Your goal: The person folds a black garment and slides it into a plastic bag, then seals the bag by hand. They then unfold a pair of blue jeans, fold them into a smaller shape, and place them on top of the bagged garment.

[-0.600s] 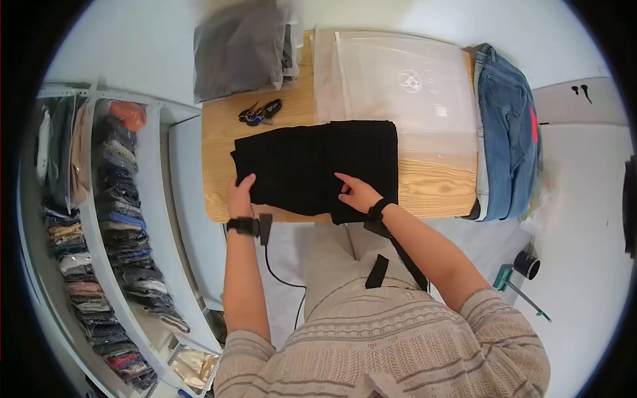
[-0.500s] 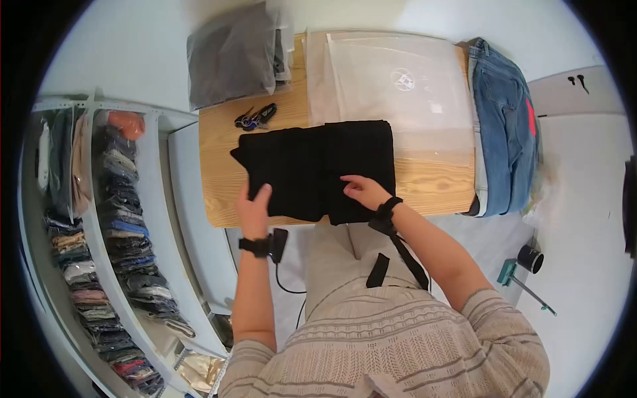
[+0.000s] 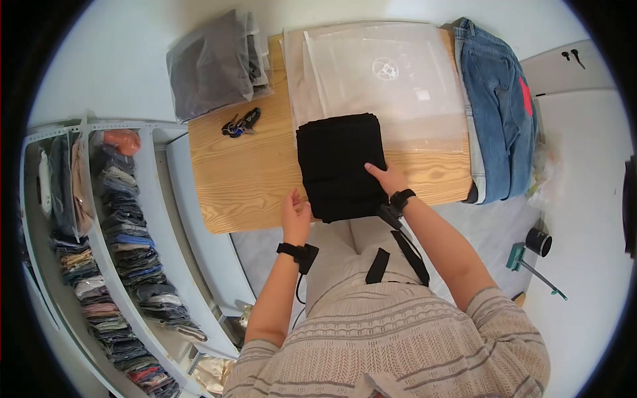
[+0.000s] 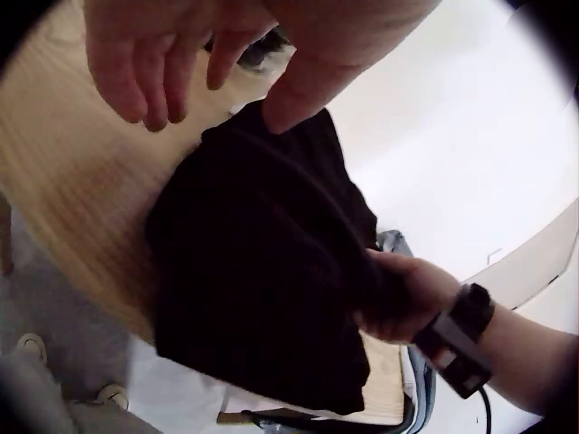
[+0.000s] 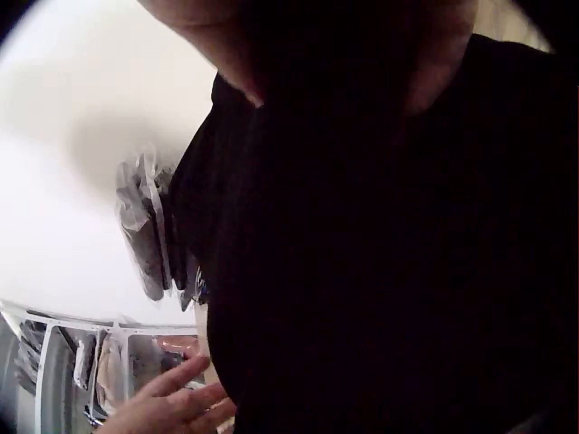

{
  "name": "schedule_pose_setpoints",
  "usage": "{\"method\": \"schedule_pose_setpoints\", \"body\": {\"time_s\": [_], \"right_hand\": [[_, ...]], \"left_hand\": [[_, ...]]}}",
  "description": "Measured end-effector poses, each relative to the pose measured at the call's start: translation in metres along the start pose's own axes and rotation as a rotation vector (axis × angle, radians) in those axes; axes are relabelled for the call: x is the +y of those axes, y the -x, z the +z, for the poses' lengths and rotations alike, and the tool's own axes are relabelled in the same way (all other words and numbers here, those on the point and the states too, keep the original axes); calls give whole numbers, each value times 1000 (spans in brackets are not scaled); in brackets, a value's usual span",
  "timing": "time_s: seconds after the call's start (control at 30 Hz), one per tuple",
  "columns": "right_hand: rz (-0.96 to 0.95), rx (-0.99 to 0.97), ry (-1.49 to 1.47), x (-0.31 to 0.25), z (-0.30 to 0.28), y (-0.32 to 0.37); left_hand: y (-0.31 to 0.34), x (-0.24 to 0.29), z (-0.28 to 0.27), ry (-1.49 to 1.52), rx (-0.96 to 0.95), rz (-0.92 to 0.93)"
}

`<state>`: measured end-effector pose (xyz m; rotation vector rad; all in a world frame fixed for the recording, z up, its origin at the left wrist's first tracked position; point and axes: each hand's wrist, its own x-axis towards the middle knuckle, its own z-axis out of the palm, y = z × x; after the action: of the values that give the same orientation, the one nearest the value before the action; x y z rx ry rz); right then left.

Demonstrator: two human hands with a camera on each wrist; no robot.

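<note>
A black garment (image 3: pixel 342 169), folded into a compact rectangle, lies at the front middle of the wooden table (image 3: pixel 245 182). My right hand (image 3: pixel 390 180) grips its right edge, thumb on top and the other fingers hidden beneath the cloth. The left wrist view shows the same hold, with the cloth (image 4: pixel 262 262) bunching toward that thumb. Close by the garment's left edge is my left hand (image 3: pixel 296 215), its fingers loosely bent and spread. From the right wrist, those fingers (image 5: pixel 185 398) appear beside the dark cloth with nothing in their grasp.
Clear plastic bags (image 3: pixel 378 73) lie flat behind the garment. Blue jeans (image 3: pixel 494 109) hang over the table's right end. Bagged dark clothes (image 3: pixel 212 69) stand at the back left, with keys (image 3: pixel 241 123) in front. Shelves of packed clothes (image 3: pixel 123 232) line the left side.
The garment's left part has been folded over to the right, leaving it about half as wide. My left hand has moved right, and my right hand has taken hold of the right edge.
</note>
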<state>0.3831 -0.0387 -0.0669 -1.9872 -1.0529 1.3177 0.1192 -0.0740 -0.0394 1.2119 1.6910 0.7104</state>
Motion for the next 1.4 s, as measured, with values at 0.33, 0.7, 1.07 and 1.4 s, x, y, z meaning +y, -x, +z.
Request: {"method": "schedule_pose_setpoints", "body": {"time_s": [0.33,0.7,1.07,1.4], "right_hand": [[-51,131,-117,5,-7,3],[-869,-73,454,-124,16,-30],[-950,-71,932,-143,83,-73],[-655,-278,883,-155,79,-88]], "left_hand": [[7,-39,37,153,-157,-63],[47,-22,28,-109,-117,71],[52,-24,18,-214,-1,337],[35,-51,-8,-520,-116,489]]}}
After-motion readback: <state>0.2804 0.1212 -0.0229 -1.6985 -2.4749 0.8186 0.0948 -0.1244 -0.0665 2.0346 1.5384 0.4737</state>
